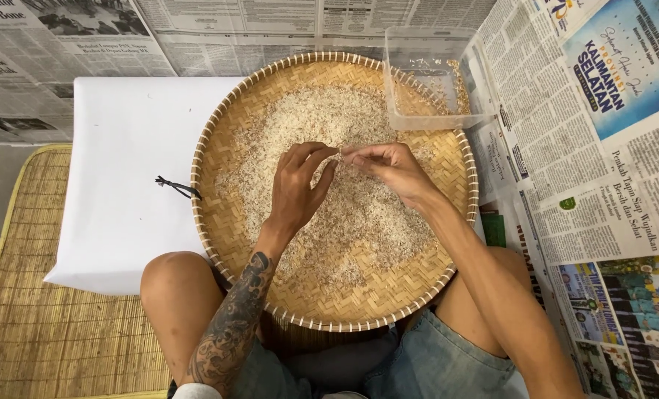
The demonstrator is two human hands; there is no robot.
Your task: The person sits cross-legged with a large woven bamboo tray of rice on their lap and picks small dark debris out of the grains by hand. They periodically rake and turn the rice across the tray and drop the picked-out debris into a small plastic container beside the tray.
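Observation:
A round woven bamboo tray (235,236) rests on my lap, spread with a thin layer of pale rice grains (322,122). My left hand (297,188) hovers over the middle of the tray, thumb and fingers pinched together. My right hand (390,168) meets it fingertip to fingertip, also pinched. Something tiny, perhaps a grain or husk, sits between the fingertips of both hands; it is too small to tell which hand holds it.
A clear plastic container (427,81) sits on the tray's far right rim. A white cloth (122,170) lies under the tray's left side, with a black string (173,185) on it. Newspaper sheets (602,148) cover the floor; a woven mat (41,325) lies at left.

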